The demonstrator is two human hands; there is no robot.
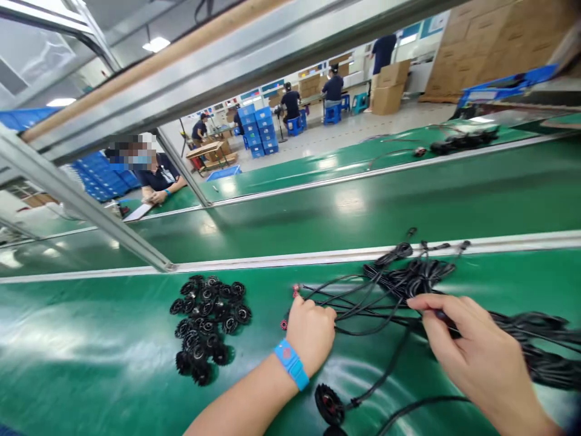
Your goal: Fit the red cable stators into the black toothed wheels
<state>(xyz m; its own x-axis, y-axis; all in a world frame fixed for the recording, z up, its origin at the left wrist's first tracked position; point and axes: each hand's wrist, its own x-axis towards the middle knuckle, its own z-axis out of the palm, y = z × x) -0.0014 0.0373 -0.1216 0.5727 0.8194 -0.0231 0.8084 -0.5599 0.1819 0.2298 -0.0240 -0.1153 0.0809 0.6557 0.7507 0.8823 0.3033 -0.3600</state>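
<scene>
My left hand [312, 330], with a blue wristband [292, 363], is closed on the thin black cables near their ends. Small red round pieces [284, 325] show just beyond its fingers. My right hand [481, 351] curls around a black cable to the right, index finger pointing left; its grip is partly hidden. Between and behind both hands lies a tangled bundle of black cables [420, 275]. Close to me, a black toothed round part [329, 404] with a cable attached rests on the green table. Left of my hand sits a pile of similar black round parts [200, 327].
More coiled black cables [549, 357] lie at the right. A metal rail [318, 258] runs behind the work surface, and a slanted metal post [109, 212] stands at left. Across the green bench, a person [157, 172] sits; several others work farther back.
</scene>
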